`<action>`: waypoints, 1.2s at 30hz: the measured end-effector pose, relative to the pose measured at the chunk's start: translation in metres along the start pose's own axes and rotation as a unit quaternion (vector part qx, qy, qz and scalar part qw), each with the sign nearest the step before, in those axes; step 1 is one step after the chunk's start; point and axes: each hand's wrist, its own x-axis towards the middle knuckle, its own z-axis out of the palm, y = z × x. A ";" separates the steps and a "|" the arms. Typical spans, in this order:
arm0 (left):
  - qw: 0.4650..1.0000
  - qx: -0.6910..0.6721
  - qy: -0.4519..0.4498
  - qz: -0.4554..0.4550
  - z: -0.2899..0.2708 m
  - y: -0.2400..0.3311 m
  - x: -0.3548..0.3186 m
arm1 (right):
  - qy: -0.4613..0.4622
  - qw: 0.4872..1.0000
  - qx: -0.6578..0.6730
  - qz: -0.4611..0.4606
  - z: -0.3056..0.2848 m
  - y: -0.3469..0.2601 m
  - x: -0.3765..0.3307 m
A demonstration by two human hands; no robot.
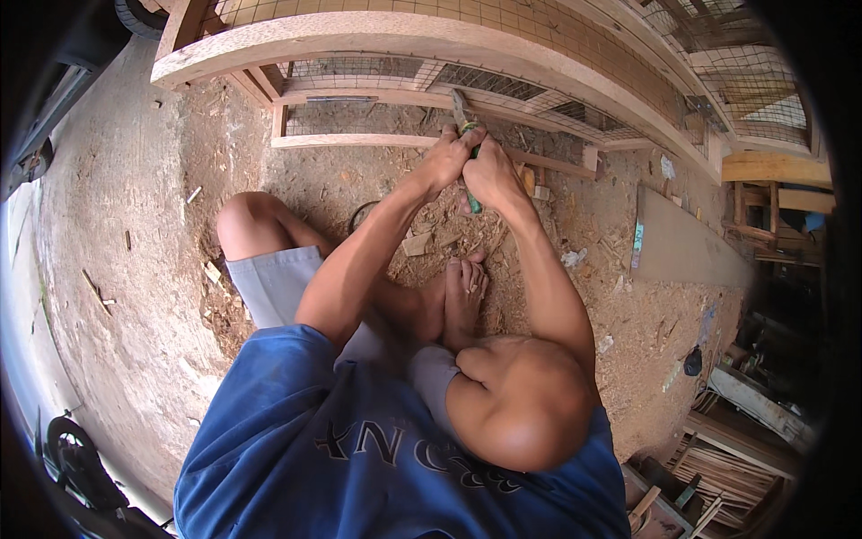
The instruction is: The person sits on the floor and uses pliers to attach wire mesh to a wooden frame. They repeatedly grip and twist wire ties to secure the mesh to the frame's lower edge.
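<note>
My left hand [444, 163] and my right hand [493, 172] are together in front of me, both closed round a green-handled hand tool [461, 110]. Its worn grey metal head points away from me, against the lower wooden frame [359, 141]. One green handle end sticks out below my right hand. Whether the head is snips or pliers I cannot make out. Wire mesh [359, 68] is stretched across the wooden frames just beyond the tool. My fingers cover the tool's middle.
A long wooden beam [377, 32] of the mesh-covered structure crosses above my hands. Sawdust and wood scraps [417, 244] lie round my bare feet [462, 292]. A flat board [687, 238] rests at right, with stacked timber [718, 485] lower right. A motorcycle [81, 467] stands lower left.
</note>
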 end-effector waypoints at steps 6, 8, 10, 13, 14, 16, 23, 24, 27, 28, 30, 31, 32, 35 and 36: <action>0.977 -0.213 0.004 -0.016 0.014 0.009 -0.009 | -0.018 1.000 0.002 0.014 -0.005 0.003 0.004; 0.988 -0.152 0.000 -0.025 0.014 0.012 -0.018 | -0.004 1.000 -0.009 0.012 0.003 0.015 0.007; 0.998 -0.043 0.038 -0.038 0.011 0.008 -0.028 | 0.049 0.998 0.033 -0.023 0.029 0.035 0.001; 0.999 -0.011 0.043 0.003 0.011 -0.009 -0.047 | 0.039 0.997 0.059 -0.030 0.043 0.062 0.002; 0.998 -0.039 0.043 -0.003 0.012 -0.012 -0.050 | 0.025 0.999 0.043 0.000 0.045 0.068 0.003; 0.996 -0.073 0.055 -0.013 0.010 -0.011 -0.051 | 0.020 0.998 0.053 -0.035 0.045 0.069 0.007; 0.996 -0.066 0.052 0.030 -0.004 0.008 -0.029 | 0.036 0.996 0.062 -0.053 0.035 0.044 0.027; 0.997 -0.051 0.048 0.034 -0.006 0.006 -0.025 | 0.037 0.996 0.057 -0.049 0.034 0.041 0.029; 0.997 -0.015 0.054 0.049 -0.009 -0.006 -0.013 | 0.029 0.997 0.068 -0.039 0.033 0.032 0.029; 0.996 -0.007 0.067 0.059 -0.008 -0.011 -0.010 | 0.025 0.998 0.053 -0.019 0.032 0.028 0.027; 0.987 0.044 0.096 0.123 -0.009 -0.015 -0.002 | 0.023 0.998 0.042 -0.034 0.027 0.018 0.020; 0.975 0.088 0.110 0.172 -0.010 -0.016 0.000 | 0.034 0.999 0.003 -0.032 0.025 0.013 0.015; 0.979 0.088 0.111 0.148 -0.007 -0.019 -0.003 | 0.065 0.995 -0.060 -0.054 0.023 0.008 0.009; 0.965 -0.255 0.045 0.048 0.001 -0.018 -0.010 | -0.019 1.000 0.018 -0.001 0.013 -0.011 0.005; 0.964 -0.262 -0.006 0.049 -0.004 -0.015 -0.012 | -0.011 1.000 -0.010 -0.028 0.012 -0.015 0.003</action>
